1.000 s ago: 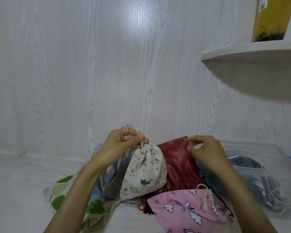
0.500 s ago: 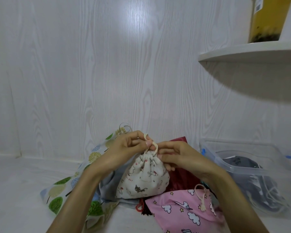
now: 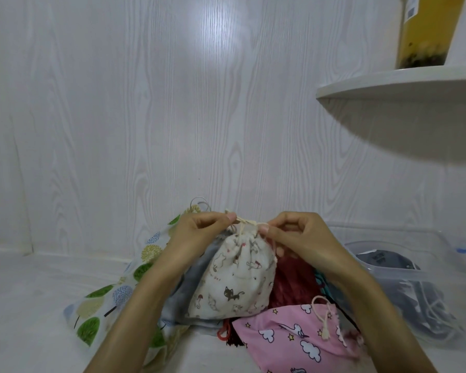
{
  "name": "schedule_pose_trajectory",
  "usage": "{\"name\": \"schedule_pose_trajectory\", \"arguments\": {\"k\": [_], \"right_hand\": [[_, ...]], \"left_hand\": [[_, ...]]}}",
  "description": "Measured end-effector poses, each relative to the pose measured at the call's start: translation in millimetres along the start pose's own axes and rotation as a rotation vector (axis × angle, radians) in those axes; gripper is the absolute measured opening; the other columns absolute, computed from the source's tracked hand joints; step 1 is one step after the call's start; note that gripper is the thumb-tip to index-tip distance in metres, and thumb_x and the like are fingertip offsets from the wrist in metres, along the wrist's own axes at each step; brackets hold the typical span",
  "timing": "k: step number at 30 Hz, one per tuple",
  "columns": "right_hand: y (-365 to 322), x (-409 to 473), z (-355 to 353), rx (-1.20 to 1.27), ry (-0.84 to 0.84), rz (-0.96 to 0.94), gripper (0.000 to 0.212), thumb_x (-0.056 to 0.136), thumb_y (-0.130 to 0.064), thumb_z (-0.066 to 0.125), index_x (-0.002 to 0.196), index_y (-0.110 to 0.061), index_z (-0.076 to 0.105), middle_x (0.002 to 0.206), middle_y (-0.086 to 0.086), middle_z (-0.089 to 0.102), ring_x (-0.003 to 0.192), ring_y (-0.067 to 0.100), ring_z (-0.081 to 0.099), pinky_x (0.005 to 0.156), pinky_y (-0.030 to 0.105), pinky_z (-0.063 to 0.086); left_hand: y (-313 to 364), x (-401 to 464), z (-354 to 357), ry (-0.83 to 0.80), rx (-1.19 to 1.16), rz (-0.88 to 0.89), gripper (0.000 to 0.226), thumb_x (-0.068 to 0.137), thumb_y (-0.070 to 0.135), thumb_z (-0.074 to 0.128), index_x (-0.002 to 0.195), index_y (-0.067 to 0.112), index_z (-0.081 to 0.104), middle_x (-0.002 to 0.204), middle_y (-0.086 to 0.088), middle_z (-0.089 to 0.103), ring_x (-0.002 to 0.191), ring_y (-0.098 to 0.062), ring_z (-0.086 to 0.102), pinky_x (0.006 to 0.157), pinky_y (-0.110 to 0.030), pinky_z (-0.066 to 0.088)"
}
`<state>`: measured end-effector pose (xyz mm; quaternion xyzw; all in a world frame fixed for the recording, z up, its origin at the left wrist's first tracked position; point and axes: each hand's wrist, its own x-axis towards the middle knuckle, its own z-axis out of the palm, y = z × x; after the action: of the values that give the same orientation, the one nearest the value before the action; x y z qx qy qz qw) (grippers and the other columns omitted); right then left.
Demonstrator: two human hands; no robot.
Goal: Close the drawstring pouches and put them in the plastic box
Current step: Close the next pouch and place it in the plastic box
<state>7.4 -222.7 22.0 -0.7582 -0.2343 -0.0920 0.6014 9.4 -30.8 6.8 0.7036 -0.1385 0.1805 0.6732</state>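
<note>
Thumb and forefinger of the left hand pinch one end of the cream cord, and the right hand pinches the other end, the cord stretched between them. Just below hangs the cat-print pouch, its neck gathered tight. It sits on a heap of other pouches: a grey one, a tree-print one, a dark red one, a pink one in front. The plastic box stands to the right, with dark things inside.
</note>
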Motion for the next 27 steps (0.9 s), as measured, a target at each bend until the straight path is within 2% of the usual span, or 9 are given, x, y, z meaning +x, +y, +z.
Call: {"name": "schedule_pose_trajectory", "arguments": {"k": [3,5,8,10,13,18,22,25,27], "right_hand": [[1.6,2.6,-7.7,-0.073,0.118,-0.104,0.017,0.083,-0.017,0.069,0.077,-0.001,0.067,0.062,0.007,0.068,0.046,0.008,0.056,0.049,0.010,0.043],[2.4,2.7,-14.9,-0.221,0.155,-0.126,0.016,0.082,-0.021,0.071,0.074,-0.008,0.068,0.055,0.003,0.064,0.046,0.009,0.057,0.051,0.012,0.044],[6.9,1.7,-21.8,-0.299,0.058,-0.011,0.013,0.080,-0.020,0.073,0.076,-0.008,0.071,0.052,0.002,0.064,0.047,0.012,0.058,0.050,0.017,0.046],[9.0,1.3,-19.1,-0.242,-0.032,0.084,0.012,0.080,-0.017,0.072,0.079,-0.005,0.071,0.053,0.008,0.065,0.048,0.015,0.059,0.050,0.020,0.049],[8.3,1.2,-11.3,-0.188,-0.105,0.109,0.014,0.083,-0.019,0.069,0.085,-0.006,0.071,0.052,0.003,0.061,0.043,0.007,0.055,0.048,0.016,0.047],[8.4,1.2,1.0,-0.217,-0.148,0.048,0.021,0.088,-0.030,0.062,0.076,-0.019,0.074,0.045,-0.006,0.046,0.040,0.004,0.033,0.042,0.012,0.028],[13.7,3.5,2.2,-0.287,-0.156,0.111,0.025,0.086,-0.034,0.064,0.064,-0.024,0.072,0.044,-0.007,0.043,0.041,0.005,0.031,0.044,0.013,0.028],[15.9,3.5,3.1,-0.290,-0.199,0.156,0.026,0.085,-0.036,0.064,0.063,-0.024,0.072,0.047,-0.003,0.046,0.041,0.008,0.033,0.043,0.013,0.031],[14.5,2.8,0.9,-0.281,-0.213,0.178,0.028,0.086,-0.035,0.064,0.061,-0.026,0.072,0.047,-0.003,0.048,0.041,0.008,0.033,0.043,0.013,0.031]], "left_hand": [[-1.1,1.3,5.1,0.103,-0.071,-0.067,0.011,0.085,0.015,0.066,0.090,0.012,0.075,0.093,0.006,0.073,0.091,0.006,0.063,0.064,0.002,0.044],[-1.8,2.2,4.9,0.163,-0.113,-0.119,0.013,0.086,0.016,0.066,0.094,0.010,0.075,0.103,-0.001,0.072,0.100,-0.004,0.063,0.069,-0.002,0.044],[-5.3,1.6,6.5,0.230,-0.133,-0.153,0.014,0.086,0.014,0.066,0.097,0.008,0.073,0.105,-0.005,0.072,0.101,-0.010,0.064,0.077,-0.009,0.045],[-8.3,0.1,9.2,0.239,-0.167,-0.165,0.014,0.088,0.012,0.063,0.097,0.007,0.073,0.096,-0.004,0.074,0.092,-0.009,0.068,0.077,-0.013,0.051],[-10.5,-1.1,10.7,0.176,-0.252,-0.206,0.020,0.094,0.014,0.054,0.101,0.006,0.071,0.091,-0.004,0.075,0.080,-0.005,0.070,0.065,-0.012,0.054],[-4.7,1.9,10.9,0.064,-0.381,-0.213,0.024,0.100,0.018,0.042,0.097,0.009,0.064,0.106,0.005,0.073,0.097,-0.005,0.065,0.063,-0.011,0.054],[-2.1,1.9,8.2,0.062,-0.587,-0.304,0.019,0.100,0.014,0.042,0.100,0.006,0.059,0.103,-0.002,0.074,0.095,-0.007,0.068,0.056,-0.013,0.054],[-0.2,0.0,7.1,0.019,-0.632,-0.320,0.016,0.101,0.012,0.040,0.100,0.004,0.053,0.097,-0.004,0.075,0.087,-0.009,0.072,0.054,-0.014,0.055],[2.7,-0.4,5.1,-0.037,-0.582,-0.315,0.015,0.100,0.015,0.042,0.096,0.007,0.054,0.097,-0.004,0.075,0.086,-0.008,0.072,0.050,-0.014,0.053]]}}
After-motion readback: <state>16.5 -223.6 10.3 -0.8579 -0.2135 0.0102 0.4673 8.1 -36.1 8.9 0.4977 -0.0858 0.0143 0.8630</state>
